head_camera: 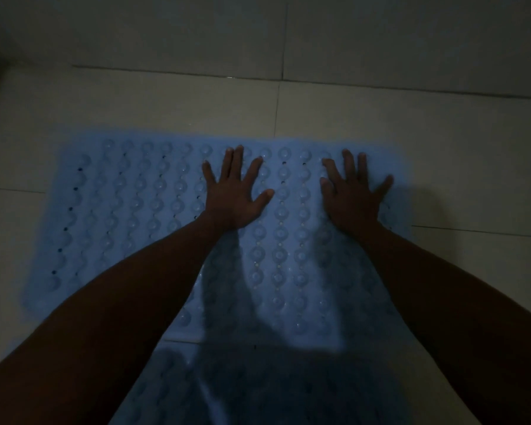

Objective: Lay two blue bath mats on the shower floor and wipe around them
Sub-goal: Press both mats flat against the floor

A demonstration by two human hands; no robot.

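Blue bath mat (141, 216) with rows of round suction cups and small drain holes is lying flat on the pale tiled shower floor (460, 167), its long side running left to right and its far edge sitting a little short of the dark line where the floor meets the wall (258, 29). Both hands are resting on top of it, towards its far right portion. The left hand (235, 194) is lying palm down near the middle of the mat, fingers straight and fanned apart, the fingertips reaching almost to the far edge. The right hand (351, 197) is lying palm down close to the mat's right end, fingers likewise spread and straight, the thumb pointing left and the little finger stretching towards the right edge. The two hands are sitting apart, with a few columns of suction cups showing between them. Both forearms are crossing the near half of the mat and casting dark shadows over it. A second blue mat (178, 381) is showing at the bottom of the view, just beside the near edge of the first; in the dim light it is hard to tell whether the two are touching or overlapping.
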